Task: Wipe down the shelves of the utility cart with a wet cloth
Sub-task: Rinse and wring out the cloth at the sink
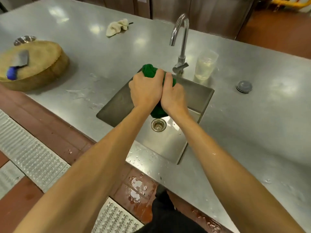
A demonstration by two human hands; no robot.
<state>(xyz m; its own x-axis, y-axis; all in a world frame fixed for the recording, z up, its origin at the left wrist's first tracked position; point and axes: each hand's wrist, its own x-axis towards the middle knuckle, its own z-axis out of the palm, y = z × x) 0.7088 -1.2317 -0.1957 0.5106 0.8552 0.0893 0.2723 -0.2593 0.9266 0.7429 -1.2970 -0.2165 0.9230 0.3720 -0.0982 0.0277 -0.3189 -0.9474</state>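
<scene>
A dark green cloth [149, 70] is bunched up between both my hands over the steel sink [206, 101]. My left hand [145, 89] grips its upper part and my right hand [173, 94] is closed on it right beside the left. One end of the cloth sticks out above my left fingers, and the other end hangs below my wrists just above the drain [158, 125]. The utility cart is not in view.
A curved tap [180, 36] stands behind the sink with a clear plastic cup [205, 65] to its right. A round wooden chopping block [33, 64] with a cleaver [19, 63] sits at the left. A beige rag [117, 27] lies far back. Water drops wet the counter and floor.
</scene>
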